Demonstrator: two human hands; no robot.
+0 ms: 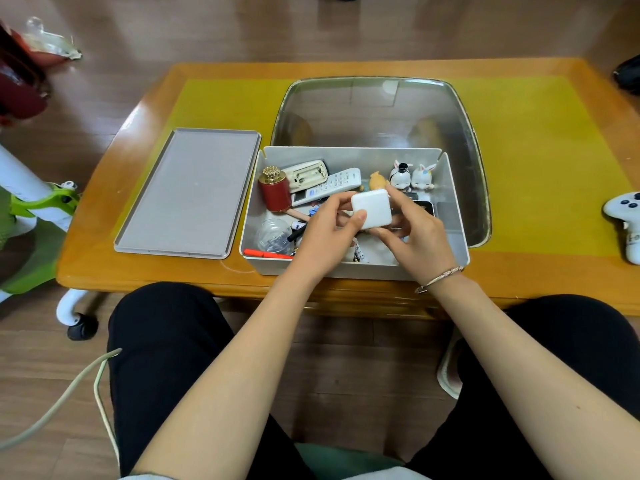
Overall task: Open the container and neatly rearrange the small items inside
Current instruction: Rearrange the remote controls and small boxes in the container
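Two hands meet over the open container, a pale grey box on the wooden table, and between them they hold a small white rounded cube just above its contents. The left hand curls round the cube's near-left side, thumb pressed on its front face; the right hand pinches its right edge, forefinger over the top corner, and wears a bracelet at the wrist. The container's lid lies flat on the table just to the left, apart from the box. Inside, at the left end, a red cylindrical bottle with a gold cap leans beside two white remote controls, one lying with its battery bay open. Two small rabbit figurines stand against the far wall near the right corner, an orange figure next to them. A clear plastic cup and a red pen lie near the front-left corner; the items under the hands are hard to make out, possibly batteries. A clear tray sits behind the box.
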